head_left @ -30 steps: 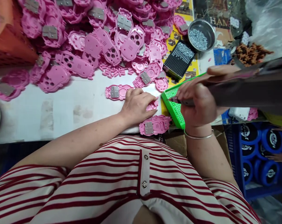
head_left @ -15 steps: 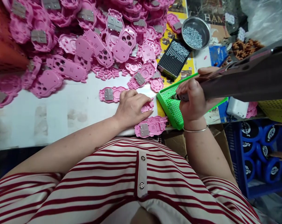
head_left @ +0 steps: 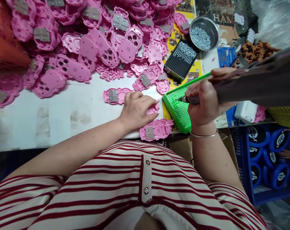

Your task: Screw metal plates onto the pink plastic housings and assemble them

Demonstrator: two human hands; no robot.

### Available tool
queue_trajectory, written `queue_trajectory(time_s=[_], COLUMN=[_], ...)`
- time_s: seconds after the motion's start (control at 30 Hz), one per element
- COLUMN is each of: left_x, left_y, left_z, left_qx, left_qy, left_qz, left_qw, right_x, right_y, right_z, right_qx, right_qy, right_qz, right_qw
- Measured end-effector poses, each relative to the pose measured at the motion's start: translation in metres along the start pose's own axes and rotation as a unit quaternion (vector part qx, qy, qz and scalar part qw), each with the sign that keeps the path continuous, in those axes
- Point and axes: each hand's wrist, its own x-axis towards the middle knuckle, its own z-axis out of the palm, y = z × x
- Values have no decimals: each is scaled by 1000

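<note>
The shells (head_left: 156,129) are pink, the tray (head_left: 173,112) green, the tool (head_left: 252,86) dark, the shirt (head_left: 99,198) white with red stripes.

Pale capitals reading "HAM" stand on a dark printed sheet (head_left: 208,11); white lettering on blue-rimmed discs (head_left: 280,140) is illegible.

We are holding a dark driver (head_left: 250,88), tip over the green tray (head_left: 173,111); a pink casing (head_left: 152,110) is lying partly hidden under our left hand (head_left: 136,108).
</note>
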Motion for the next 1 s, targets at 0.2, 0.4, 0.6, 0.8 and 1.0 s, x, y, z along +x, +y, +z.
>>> queue_trajectory(time_s=[0.2, 0.4, 0.6, 0.8, 1.0], left_x=[0, 2, 3, 2, 3], left_y=[-2, -2, 6, 8, 7], left_z=[3, -5, -8, -8, -9], left_qx=[-5, -17, -21, -50, -77], left_qy=[18, 55, 106, 109, 99], left_qz=[-4, 23, 54, 34, 36], left_qw=[1000, 998, 993, 992, 991], right_x=[-2, -6, -5, -7, -7], right_y=[-33, -50, -64, -67, -69], right_z=[19, 35, 35, 35, 36], right_qx=[-49, 50, 36, 44, 81], right_qy=[-5, -48, -102, -106, -133], right_qz=[46, 10, 0, 14, 22], right_qw=[998, 998, 994, 993, 988])
